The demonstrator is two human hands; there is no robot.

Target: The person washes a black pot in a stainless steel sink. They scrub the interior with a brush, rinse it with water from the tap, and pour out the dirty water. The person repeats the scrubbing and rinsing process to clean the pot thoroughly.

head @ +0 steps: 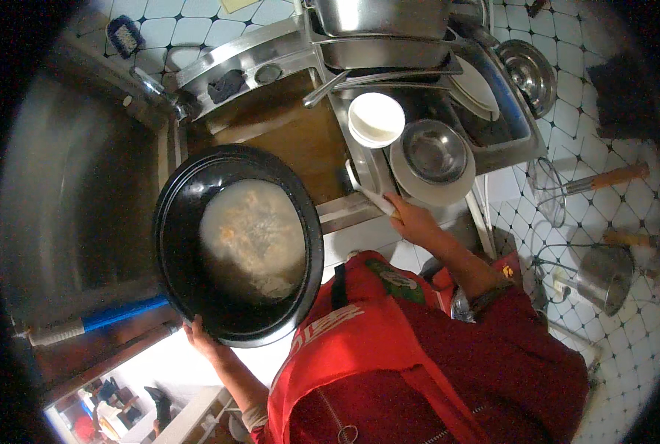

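Observation:
My left hand (199, 336) grips the rim of a deep black round pot (177, 244) from its near-left side. Cloudy whitish liquid (252, 227) with pale bits lies inside the pot, which is held in front of the sink's near-left corner. In my right hand (413, 219) is a white-handled tool (375, 198), perhaps a brush. Its dark head hangs over the near edge of the steel sink (346, 213); the exact shape of the head is unclear. Brownish water (291, 144) stands in the sink basin beyond the pot.
Stacked white tubs (375, 119) and a steel bowl (435, 150) inside a pale bowl stand right of the basin. Long handles (330, 89) jut over its far side below a steel pan (385, 53). A faucet (161, 91) is at left; plates (477, 89) lean at right.

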